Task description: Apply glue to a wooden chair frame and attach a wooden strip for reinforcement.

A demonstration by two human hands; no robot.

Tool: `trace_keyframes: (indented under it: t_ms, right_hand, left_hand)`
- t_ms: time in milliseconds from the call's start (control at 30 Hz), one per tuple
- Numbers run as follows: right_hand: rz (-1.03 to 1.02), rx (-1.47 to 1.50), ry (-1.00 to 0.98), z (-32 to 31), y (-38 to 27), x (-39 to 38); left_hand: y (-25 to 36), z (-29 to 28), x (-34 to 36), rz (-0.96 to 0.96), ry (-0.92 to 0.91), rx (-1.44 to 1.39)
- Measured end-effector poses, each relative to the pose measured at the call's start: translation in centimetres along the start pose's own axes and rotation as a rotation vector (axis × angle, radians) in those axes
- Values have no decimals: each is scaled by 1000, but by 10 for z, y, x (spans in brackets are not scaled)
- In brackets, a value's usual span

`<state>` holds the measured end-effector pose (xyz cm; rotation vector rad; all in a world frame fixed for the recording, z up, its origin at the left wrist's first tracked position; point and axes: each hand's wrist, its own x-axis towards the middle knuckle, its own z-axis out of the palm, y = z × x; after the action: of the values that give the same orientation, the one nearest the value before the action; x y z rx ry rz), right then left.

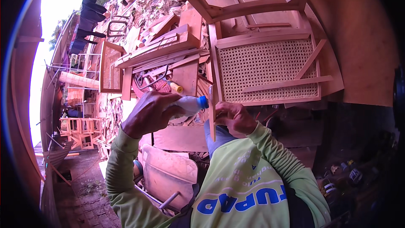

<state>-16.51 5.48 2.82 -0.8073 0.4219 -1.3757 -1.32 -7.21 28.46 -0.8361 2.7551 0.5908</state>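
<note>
My left hand (149, 112) is wrapped round a pale plastic bottle (187, 106) with a blue cap, tipped sideways toward a narrow upright wooden slat (212, 127). The cap is at the slat's edge; whether they touch, I cannot tell. My right hand (234, 117) grips that slat with fingers and thumb. Just beyond both hands is a framed cane panel (265, 67), with two loose wooden strips (287, 83) lying across it. A yellow-handled tool (176, 87) lies above the bottle.
A wooden frame (253, 10) stands at the top. Stacked planks and offcuts (156, 52) fill the middle left, with another cane panel (111, 67) beside them. Several small wooden frames (79, 128) are piled farther left. A worn padded seat (168, 177) sits below my left arm.
</note>
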Motion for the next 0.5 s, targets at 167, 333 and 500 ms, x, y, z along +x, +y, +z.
trace_keyframes:
  t_ms: [167,333,500]
  right_hand:
    - [28,21,1,2,1,1]
    - [28,40,0,6,-4,3]
    - [7,24,-5,2,-2,1]
  left_hand:
    - [2,-1,-2,-24,9,0]
    - [-3,-1,-5,-109,-66,-109]
    - [-11,2,-12,-122,-151,-267]
